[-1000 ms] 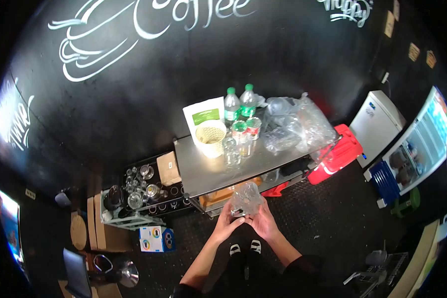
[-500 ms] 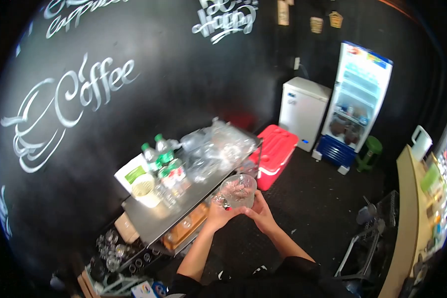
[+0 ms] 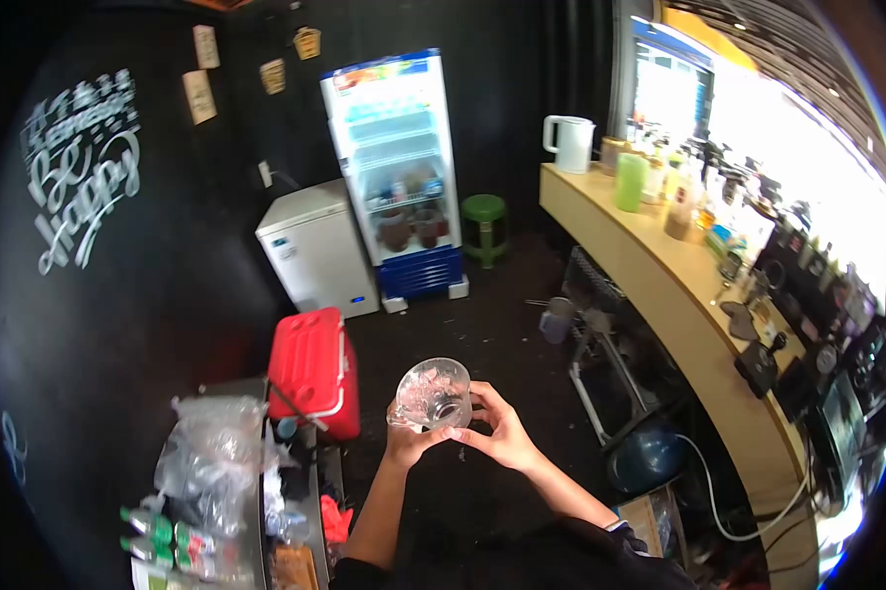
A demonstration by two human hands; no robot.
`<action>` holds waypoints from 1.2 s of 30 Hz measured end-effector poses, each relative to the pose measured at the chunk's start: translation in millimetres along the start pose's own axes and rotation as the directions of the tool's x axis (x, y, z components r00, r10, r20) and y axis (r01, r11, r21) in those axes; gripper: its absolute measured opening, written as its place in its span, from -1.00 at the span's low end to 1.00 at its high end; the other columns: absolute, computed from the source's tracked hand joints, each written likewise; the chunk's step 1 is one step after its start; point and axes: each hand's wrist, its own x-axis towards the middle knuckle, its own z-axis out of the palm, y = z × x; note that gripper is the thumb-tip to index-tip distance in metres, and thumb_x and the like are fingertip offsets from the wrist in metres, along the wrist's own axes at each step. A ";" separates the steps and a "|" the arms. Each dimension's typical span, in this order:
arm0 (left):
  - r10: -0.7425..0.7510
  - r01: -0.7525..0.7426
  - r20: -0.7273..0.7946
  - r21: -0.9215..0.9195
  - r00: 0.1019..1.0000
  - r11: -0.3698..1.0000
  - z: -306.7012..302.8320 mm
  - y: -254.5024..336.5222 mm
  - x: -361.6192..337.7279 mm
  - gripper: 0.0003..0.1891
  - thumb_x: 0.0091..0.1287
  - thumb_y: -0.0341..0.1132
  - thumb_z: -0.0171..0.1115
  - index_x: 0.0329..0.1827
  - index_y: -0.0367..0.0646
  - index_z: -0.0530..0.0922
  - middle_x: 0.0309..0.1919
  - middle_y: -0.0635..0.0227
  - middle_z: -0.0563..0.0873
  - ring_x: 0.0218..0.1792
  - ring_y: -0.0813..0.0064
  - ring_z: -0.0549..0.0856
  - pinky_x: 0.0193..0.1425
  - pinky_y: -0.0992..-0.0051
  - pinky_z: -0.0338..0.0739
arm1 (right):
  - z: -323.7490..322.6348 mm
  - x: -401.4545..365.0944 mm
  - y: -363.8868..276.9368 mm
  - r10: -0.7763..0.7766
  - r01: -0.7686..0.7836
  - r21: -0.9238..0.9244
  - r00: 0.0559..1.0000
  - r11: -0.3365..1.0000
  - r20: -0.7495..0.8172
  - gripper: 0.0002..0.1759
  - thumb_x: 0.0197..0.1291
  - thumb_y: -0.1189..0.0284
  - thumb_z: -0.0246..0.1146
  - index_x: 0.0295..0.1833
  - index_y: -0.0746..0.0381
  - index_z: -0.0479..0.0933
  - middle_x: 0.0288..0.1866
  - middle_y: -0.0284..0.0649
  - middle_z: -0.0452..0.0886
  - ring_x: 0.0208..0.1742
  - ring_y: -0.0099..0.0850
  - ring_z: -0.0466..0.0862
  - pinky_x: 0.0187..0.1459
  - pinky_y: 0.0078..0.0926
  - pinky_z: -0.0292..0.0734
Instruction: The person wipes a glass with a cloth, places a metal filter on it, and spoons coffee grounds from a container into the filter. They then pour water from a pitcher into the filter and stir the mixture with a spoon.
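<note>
A clear cup, see-through and tilted so that its round mouth faces me, is held out in front of my body at the middle of the view. My left hand wraps its left and lower side, with a shiny clear edge showing by the fingers. On the other side, my right hand grips the cup with fingers curled behind it. Both thumbs meet at the near lower side. Pinkish patches show through the cup wall.
At left, a metal table bears plastic bags and green-capped bottles. Beyond stand a red cooler box, a white freezer, a lit drinks fridge and a green stool. A long counter curves along the right.
My view has swung to the right: the table and wall lettering slid left, and the fridge and counter came further in. Both hands still hold the cup before me.
</note>
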 end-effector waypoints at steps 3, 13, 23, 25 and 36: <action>-0.063 0.068 0.132 -0.038 0.989 0.997 4.6 -22.0 42.2 -0.18 -0.02 -0.27 0.55 0.30 -0.37 0.32 0.09 0.15 0.61 0.12 0.35 0.61 0.26 0.32 0.48 | -27.1 12.4 -5.7 -0.025 0.016 -0.082 0.994 0.997 -0.109 -0.27 0.04 0.44 0.47 0.32 0.25 0.32 0.17 -0.24 0.41 0.16 -0.38 0.50 0.12 -0.35 0.48; -0.193 0.319 0.535 -0.154 0.823 0.935 -27.9 -118.8 168.5 -0.07 -0.06 -0.36 0.57 0.40 -0.30 0.22 0.19 0.07 0.53 0.22 0.24 0.54 0.33 0.25 0.42 | -81.9 77.9 42.6 0.031 -0.103 -0.173 0.925 0.979 -0.378 -0.22 0.01 0.38 0.49 0.35 0.22 0.29 0.22 -0.27 0.39 0.17 -0.42 0.47 0.14 -0.37 0.45; -0.259 0.492 0.689 -0.161 0.677 0.856 48.7 -211.1 254.9 -0.10 -0.13 -0.42 0.61 0.35 -0.32 0.31 0.19 0.11 0.56 0.20 0.33 0.56 0.31 0.35 0.42 | -156.3 78.6 41.8 -0.004 -0.255 -0.300 0.756 0.919 -0.654 -0.17 0.01 0.48 0.46 0.40 0.20 0.22 0.26 -0.28 0.33 0.25 -0.43 0.40 0.17 -0.38 0.41; -0.208 0.483 0.762 -0.154 0.613 0.862 78.2 -237.7 262.4 -0.08 -0.13 -0.42 0.60 0.36 -0.33 0.29 0.20 0.11 0.54 0.22 0.33 0.55 0.32 0.34 0.41 | -183.6 66.2 41.4 -0.030 -0.289 -0.321 0.700 0.902 -0.714 -0.17 0.00 0.49 0.47 0.39 0.20 0.23 0.24 -0.29 0.35 0.23 -0.43 0.41 0.15 -0.38 0.42; -0.085 0.530 0.913 -0.154 0.398 0.834 274.6 -295.0 301.3 -0.11 -0.07 -0.47 0.56 0.37 -0.35 0.26 0.20 0.14 0.54 0.22 0.35 0.53 0.32 0.36 0.42 | -323.2 4.5 -2.8 -0.264 -0.297 -0.438 0.480 0.849 -0.837 -0.25 0.03 0.49 0.44 0.35 0.21 0.28 0.25 -0.25 0.38 0.22 -0.42 0.47 0.07 -0.41 0.48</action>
